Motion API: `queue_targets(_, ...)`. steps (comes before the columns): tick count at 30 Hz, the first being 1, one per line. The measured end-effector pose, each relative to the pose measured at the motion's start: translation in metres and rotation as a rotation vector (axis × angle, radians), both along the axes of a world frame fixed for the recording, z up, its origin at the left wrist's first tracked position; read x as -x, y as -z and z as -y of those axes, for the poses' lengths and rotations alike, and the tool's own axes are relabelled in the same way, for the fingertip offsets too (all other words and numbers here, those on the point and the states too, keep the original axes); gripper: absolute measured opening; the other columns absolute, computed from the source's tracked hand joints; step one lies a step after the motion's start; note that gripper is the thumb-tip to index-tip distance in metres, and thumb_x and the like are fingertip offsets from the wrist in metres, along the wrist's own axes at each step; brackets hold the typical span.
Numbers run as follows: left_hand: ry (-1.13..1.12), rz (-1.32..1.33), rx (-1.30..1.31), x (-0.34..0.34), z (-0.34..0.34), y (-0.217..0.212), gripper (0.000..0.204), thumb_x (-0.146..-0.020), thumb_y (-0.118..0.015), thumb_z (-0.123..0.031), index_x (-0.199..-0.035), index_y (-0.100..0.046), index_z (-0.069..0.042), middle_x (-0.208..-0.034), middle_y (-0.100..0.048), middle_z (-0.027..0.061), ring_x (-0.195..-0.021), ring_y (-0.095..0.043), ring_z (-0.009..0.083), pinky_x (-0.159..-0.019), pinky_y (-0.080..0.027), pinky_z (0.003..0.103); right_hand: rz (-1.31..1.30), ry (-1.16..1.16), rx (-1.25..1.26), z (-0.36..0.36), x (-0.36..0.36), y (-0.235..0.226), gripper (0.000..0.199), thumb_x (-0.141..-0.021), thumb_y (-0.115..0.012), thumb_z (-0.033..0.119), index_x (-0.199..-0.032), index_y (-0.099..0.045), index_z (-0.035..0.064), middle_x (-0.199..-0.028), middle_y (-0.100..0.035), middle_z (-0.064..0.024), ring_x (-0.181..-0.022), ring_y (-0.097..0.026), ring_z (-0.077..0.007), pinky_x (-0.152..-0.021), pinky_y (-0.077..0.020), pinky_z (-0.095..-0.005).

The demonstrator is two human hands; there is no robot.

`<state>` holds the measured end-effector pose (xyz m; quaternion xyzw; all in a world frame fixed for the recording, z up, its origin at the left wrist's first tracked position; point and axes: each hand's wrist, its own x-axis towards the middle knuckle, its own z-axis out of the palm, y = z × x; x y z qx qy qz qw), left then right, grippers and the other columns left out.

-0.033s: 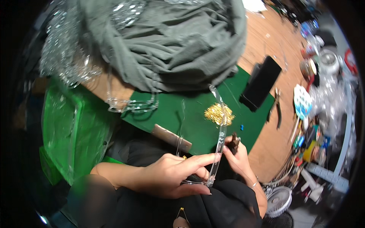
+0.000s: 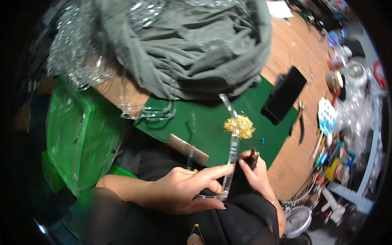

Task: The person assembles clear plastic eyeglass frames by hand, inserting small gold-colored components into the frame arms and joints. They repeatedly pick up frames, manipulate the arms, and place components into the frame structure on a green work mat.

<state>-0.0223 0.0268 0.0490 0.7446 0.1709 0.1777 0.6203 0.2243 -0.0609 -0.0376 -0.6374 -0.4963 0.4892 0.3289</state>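
My left hand [image 2: 183, 190] is closed on a clear plastic eyeglass frame [image 2: 232, 151]. One of its temples stands up past my stretched index finger, and its tip crosses in front of a pile of small gold-coloured metal pieces [image 2: 245, 127]. The other temple rises behind my knuckles, near a pale wooden block [image 2: 187, 149] at the mat's near edge. Close on the right, my right hand [image 2: 256, 173] grips a small dark brown object [image 2: 253, 158], whose kind I cannot make out. The pile lies on a green mat [image 2: 212, 145].
Another clear eyeglass frame [image 2: 149, 113] lies on the mat's left, below a heaped grey-green cloth [image 2: 196, 53]. Many clear frames [image 2: 73, 49] are piled far left. A black phone-like slab [image 2: 284, 96], pliers [image 2: 301, 122] and a small fan [image 2: 298, 221] are on the right.
The whole view has shifted slightly. Against the mat, the temple in my left hand has moved a little to the left. Both hands keep their grips.
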Motion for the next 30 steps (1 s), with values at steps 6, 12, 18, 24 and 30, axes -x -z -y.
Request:
queue_targets(6,-0.571,-0.236,0.031,0.046,0.024,0.000,0.062,-0.080,-0.067,-0.005,-0.131,-0.033,0.007,-0.081,-0.067,0.0098,-0.073,-0.066,0.0154,-0.067,-0.051,0.025,-0.004,-0.034,-0.074,0.002,0.008,0.004,0.011,-0.078,-0.063,0.004,-0.085,-0.056,-0.0004,-0.077,-0.056,-0.0070,-0.069,-0.053,-0.0145,-0.066,-0.0437,-0.0269)
queue_targets(12,-0.805,-0.376,-0.164,0.037,-0.032,0.036,0.020,-0.079,-0.068,-0.016,-0.089,-0.060,-0.001,-0.080,-0.065,0.0119,-0.068,-0.062,0.0222,-0.063,-0.049,0.032,0.026,-0.037,0.014,-0.005,0.012,-0.001,0.013,-0.081,-0.064,0.011,-0.084,-0.056,0.0007,-0.070,-0.054,-0.0042,-0.064,-0.050,-0.0117,-0.061,-0.0425,-0.0251)
queue_targets(18,-0.673,-0.331,-0.959,0.028,-0.067,0.076,0.020,-0.067,-0.073,-0.014,-0.072,-0.056,-0.007,-0.075,-0.054,0.0052,-0.078,-0.052,0.0259,-0.073,-0.041,0.036,0.048,0.045,-0.009,-0.009,0.013,-0.005,0.014,-0.084,-0.061,0.013,-0.086,-0.055,0.0000,-0.070,-0.054,-0.0031,-0.064,-0.049,-0.0100,-0.060,-0.0414,-0.0246)
queue_targets(24,-0.499,-0.208,-1.083,0.052,-0.074,0.100,0.026,-0.071,-0.072,-0.021,-0.070,-0.051,-0.007,-0.069,-0.050,0.0056,-0.069,-0.050,0.0231,-0.066,-0.041,0.034,-0.022,0.198,-0.026,0.007,0.016,0.007,0.019,-0.086,-0.059,0.018,-0.088,-0.055,0.0002,-0.078,-0.055,-0.0045,-0.072,-0.049,-0.0111,-0.068,-0.0405,-0.0254)
queue_targets(30,-0.655,-0.160,-0.881,0.059,-0.098,0.071,0.030,-0.072,-0.075,-0.027,-0.069,-0.051,-0.008,-0.064,-0.051,0.0038,-0.053,-0.051,0.0209,-0.048,-0.041,0.031,0.167,0.028,-0.002,-0.002,0.024,0.005,0.016,-0.079,-0.065,0.011,-0.086,-0.055,0.0002,-0.075,-0.056,-0.0088,-0.067,-0.054,-0.0188,-0.064,-0.0437,-0.0284)
